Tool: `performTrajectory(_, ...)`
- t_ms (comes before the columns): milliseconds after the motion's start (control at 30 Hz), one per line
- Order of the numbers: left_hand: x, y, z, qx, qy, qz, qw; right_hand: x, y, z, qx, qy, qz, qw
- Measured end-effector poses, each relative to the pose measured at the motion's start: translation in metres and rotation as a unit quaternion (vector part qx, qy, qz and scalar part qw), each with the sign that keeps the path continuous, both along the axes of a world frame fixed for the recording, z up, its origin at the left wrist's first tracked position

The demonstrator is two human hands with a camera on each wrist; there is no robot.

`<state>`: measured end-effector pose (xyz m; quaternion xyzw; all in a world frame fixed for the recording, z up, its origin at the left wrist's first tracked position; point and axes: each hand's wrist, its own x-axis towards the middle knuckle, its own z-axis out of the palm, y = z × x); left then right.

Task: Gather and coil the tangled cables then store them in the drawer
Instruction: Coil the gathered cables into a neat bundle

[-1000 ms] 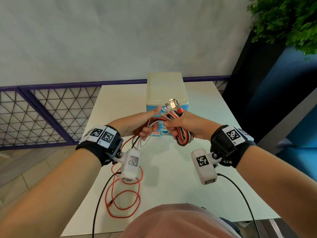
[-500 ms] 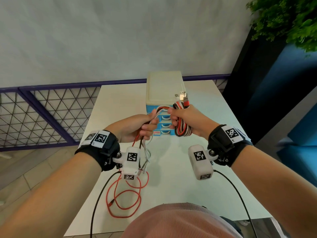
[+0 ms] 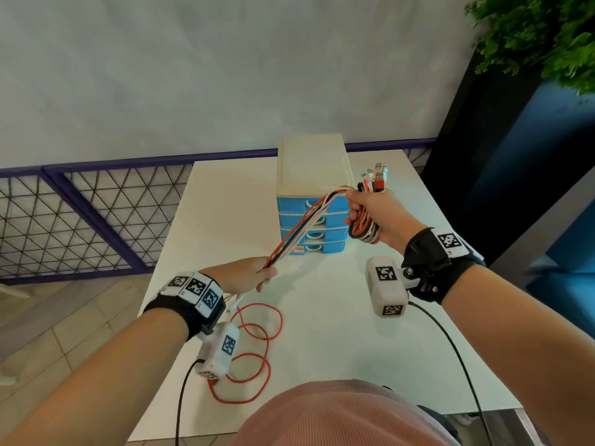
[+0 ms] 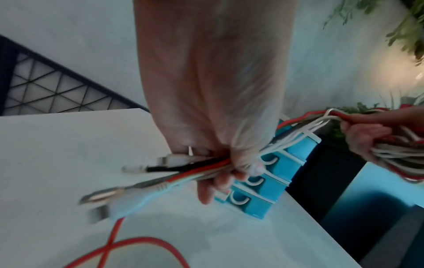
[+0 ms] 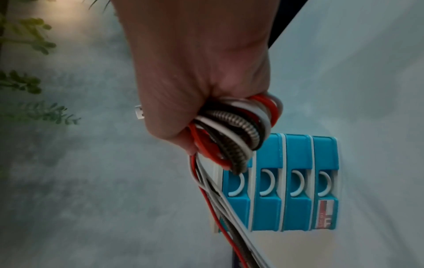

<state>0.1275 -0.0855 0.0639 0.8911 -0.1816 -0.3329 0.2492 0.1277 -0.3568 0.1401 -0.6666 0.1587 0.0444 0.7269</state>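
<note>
My right hand [image 3: 367,210] grips a coil of red, white, black and braided cables [image 3: 363,225] [image 5: 236,125], with USB plugs [image 3: 376,177] sticking up above the fist. The strands [image 3: 302,223] run taut down and left to my left hand [image 3: 257,275], which grips them near their free ends [image 4: 206,166]; several plugs [image 4: 137,168] poke out below that fist. A long red cable [image 3: 254,349] trails from the left hand in loops on the white table [image 3: 338,333]. The blue drawer unit [image 3: 310,217] stands behind the strands, all its drawers shut [image 5: 282,186].
A purple mesh railing [image 3: 90,214] runs behind and left of the table. A dark planter with green foliage [image 3: 541,37] stands at the right. Black wrist-camera cords [image 3: 450,349] hang over the table's near edge by my torso.
My hands have moved apart: the right rose to the right with the coil, the left slid down and left along the strands, pulling them straight. The free ends now show below my left fist.
</note>
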Motion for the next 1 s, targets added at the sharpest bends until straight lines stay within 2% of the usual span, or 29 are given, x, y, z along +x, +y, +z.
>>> performTrajectory(100, -0.002, 0.009, -0.008, 0.026, -0.015, 0.003, 1.000, -0.001, -0.003, 0.004, 0.012, 0.001, -0.006, 1.000)
performTrajectory(333, 0.002, 0.022, -0.018, 0.019, -0.083, 0.088, 0.992, -0.006, 0.004, 0.008, 0.063, -0.011, 0.041, 0.997)
performTrajectory(467, 0.003, 0.030, -0.018, 0.063, -0.087, 0.074, 0.991, -0.011, 0.011, 0.006, 0.084, 0.009, 0.085, 0.993)
performTrajectory(567, 0.001, 0.027, -0.005, 0.090, -0.056, 0.042, 0.994, -0.017, 0.019, 0.006, 0.057, 0.015, 0.120, 0.991)
performTrajectory(633, 0.003, 0.020, 0.010, 0.018, -0.029, 0.041, 0.999, -0.019, 0.023, 0.005, 0.036, 0.021, 0.141, 0.989)
performTrajectory(700, 0.010, 0.010, 0.028, -0.048, -0.059, 0.090, 0.993, -0.020, 0.028, 0.003, 0.020, 0.023, 0.163, 0.986)
performTrajectory(767, 0.017, -0.003, 0.044, -0.132, -0.121, 0.140, 0.974, -0.021, 0.031, 0.002, 0.006, 0.029, 0.185, 0.982)
performTrajectory(800, 0.019, -0.009, 0.052, -0.180, -0.127, 0.160, 0.962, -0.022, 0.032, 0.003, -0.003, 0.032, 0.198, 0.980)
performTrajectory(867, 0.019, -0.025, 0.068, -0.258, -0.087, 0.165, 0.948, -0.024, 0.034, 0.005, -0.011, 0.033, 0.225, 0.974)
performTrajectory(967, 0.013, -0.046, 0.081, -0.242, -0.037, 0.116, 0.963, -0.026, 0.033, 0.010, -0.013, 0.022, 0.273, 0.962)
performTrajectory(1000, 0.010, -0.050, 0.083, -0.237, 0.001, 0.105, 0.966, -0.027, 0.031, 0.012, -0.017, 0.016, 0.283, 0.959)
